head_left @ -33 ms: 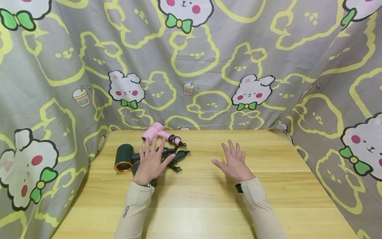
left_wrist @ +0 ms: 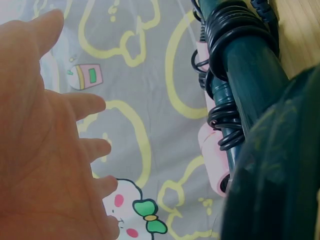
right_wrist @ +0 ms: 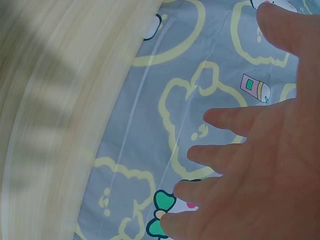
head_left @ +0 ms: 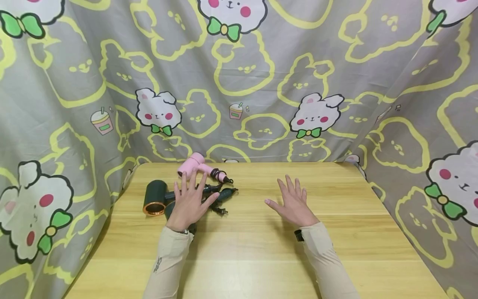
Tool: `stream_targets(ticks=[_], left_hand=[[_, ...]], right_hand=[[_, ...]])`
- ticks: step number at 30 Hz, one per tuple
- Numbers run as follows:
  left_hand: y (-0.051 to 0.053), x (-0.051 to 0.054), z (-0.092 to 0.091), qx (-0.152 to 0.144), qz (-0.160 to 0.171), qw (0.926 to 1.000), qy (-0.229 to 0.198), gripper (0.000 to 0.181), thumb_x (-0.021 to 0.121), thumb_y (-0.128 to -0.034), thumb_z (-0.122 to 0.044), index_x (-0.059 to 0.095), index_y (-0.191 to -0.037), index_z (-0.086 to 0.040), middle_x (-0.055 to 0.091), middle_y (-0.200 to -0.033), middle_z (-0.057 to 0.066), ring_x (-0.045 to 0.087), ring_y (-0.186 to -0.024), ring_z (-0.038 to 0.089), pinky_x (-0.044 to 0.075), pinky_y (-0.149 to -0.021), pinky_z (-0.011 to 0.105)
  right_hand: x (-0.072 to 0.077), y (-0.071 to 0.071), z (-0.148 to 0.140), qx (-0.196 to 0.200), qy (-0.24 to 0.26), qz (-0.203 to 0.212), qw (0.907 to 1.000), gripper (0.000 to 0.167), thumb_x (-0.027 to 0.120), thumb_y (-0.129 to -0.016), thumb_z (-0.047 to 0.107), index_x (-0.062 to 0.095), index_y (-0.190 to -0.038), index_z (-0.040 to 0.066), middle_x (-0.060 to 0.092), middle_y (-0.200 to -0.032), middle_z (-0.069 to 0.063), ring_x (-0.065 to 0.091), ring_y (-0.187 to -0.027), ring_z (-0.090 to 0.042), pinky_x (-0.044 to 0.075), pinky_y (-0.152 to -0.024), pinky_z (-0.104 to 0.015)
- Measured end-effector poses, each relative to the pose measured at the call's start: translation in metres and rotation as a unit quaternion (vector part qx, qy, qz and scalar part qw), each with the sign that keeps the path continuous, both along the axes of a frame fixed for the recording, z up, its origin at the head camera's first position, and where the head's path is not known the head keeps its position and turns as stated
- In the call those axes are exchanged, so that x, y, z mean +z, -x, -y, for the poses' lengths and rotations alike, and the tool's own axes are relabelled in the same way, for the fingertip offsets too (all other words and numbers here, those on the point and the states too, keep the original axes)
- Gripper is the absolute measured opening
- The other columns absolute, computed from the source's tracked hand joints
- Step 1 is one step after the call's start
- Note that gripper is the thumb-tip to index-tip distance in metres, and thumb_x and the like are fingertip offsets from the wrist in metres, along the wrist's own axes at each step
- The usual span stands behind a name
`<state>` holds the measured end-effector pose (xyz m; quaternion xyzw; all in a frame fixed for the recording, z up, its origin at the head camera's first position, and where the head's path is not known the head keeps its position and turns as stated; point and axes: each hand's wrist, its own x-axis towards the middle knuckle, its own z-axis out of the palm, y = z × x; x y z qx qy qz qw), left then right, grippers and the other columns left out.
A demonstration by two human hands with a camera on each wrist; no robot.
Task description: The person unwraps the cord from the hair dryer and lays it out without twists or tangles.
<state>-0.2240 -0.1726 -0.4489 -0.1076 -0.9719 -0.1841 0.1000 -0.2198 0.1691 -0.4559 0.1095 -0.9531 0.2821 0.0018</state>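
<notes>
My left hand [head_left: 188, 205] is held above the hair dryers with its fingers spread, gripping nothing. Partly hidden beneath it lies a dark green hair dryer [head_left: 226, 194]; in the left wrist view its handle [left_wrist: 255, 70] has black cord wound round it. To the left of the hand is another dark green hair dryer [head_left: 157, 191] with a copper-coloured rim. Just beyond the fingertips lies a pink hair dryer [head_left: 193, 162], its cord wrapped at the handle's end. My right hand [head_left: 295, 203], fingers also spread, is over the right half of the table and holds nothing.
The wooden table [head_left: 246, 249] carries the hair dryers on its left side. A grey curtain [head_left: 261, 74] printed with yellow outlines and white rabbits hangs along the back and both sides. A black plug [head_left: 220, 211] lies right of the left hand.
</notes>
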Motion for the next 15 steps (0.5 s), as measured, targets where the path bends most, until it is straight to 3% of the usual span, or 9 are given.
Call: stream_targets(ticks=[15], left_hand=[[-0.004, 0.0063, 0.0032, 0.001, 0.007, 1.0, -0.006, 0.084, 0.05, -0.1014, -0.064, 0.021, -0.166, -0.019, 0.01, -0.175, 0.016, -0.007, -0.159, 0.05, 0.0, -0.118, 0.078]], right_hand=[[-0.0003, -0.0028, 0.0042, 0.012, -0.006, 0.008, 0.9999, 0.092, 0.058, -0.101, 0.056, 0.02, -0.164, 0.002, 0.001, -0.172, -0.027, -0.011, -0.157, -0.054, -0.007, -0.118, -0.077]])
